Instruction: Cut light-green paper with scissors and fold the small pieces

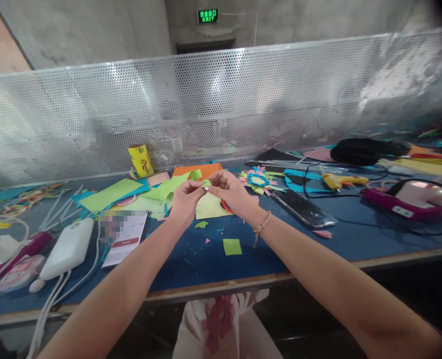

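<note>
My left hand (185, 203) and my right hand (234, 194) meet above the table's middle, fingertips pinched together on a small piece of green paper (207, 183). Fingers hide most of that piece, so its shape is unclear. Below them lies a pale yellow sheet (211, 208), with a red-orange handle (226, 206) partly under my right hand. Nearer me are a small folded green paper (202, 225) and a green paper square (231, 247). A layered paper flower (258, 180) in blue, pink and green rests right of my right hand.
Coloured sheets (112, 194) and a yellow packet (141, 160) lie left and behind. A white power bank (67, 248) with cables and a lit phone (125, 239) sit left. To the right are a dark phone (305, 208), a yellow glue gun (344, 181) and a perforated metal screen (221, 109) behind.
</note>
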### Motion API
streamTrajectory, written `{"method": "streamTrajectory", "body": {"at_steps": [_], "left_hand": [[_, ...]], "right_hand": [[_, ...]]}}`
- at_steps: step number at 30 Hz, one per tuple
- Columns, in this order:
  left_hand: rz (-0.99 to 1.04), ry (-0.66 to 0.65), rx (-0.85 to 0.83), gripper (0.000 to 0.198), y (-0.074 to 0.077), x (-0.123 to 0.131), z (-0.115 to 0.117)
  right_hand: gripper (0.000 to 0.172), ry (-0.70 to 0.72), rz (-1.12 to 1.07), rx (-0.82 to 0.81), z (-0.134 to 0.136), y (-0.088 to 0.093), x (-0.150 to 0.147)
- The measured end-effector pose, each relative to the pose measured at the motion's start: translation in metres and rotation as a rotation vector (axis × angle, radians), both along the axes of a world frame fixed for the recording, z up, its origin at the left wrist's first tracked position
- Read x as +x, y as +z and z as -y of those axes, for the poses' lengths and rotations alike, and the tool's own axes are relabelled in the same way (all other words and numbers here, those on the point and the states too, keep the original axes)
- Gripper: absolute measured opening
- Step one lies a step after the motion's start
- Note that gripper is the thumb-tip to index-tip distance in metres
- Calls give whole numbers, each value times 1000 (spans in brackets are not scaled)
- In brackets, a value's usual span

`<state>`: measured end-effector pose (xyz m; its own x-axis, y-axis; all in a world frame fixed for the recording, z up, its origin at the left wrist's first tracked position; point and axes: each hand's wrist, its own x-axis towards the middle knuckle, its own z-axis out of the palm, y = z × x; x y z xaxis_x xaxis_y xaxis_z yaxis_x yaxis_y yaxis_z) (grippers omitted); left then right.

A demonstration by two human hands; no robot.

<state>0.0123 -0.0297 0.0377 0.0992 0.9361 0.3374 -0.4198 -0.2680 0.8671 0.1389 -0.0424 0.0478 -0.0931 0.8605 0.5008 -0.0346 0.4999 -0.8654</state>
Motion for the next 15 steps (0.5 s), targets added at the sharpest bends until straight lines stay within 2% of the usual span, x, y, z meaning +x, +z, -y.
{"method": "streamTrajectory", "body": {"at_steps": [4,9,15], "left_hand": [[-29,13,35,16,-2,0,-2],[-75,42,20,17,2,-1,0],[-84,49,23,28,3,-2,0]], "right_hand": [[25,-64,82,39,-2,-1,2],[20,-115,171,71,-6,-3,3],[18,-105,161,-10,-6,-3,3]]}}
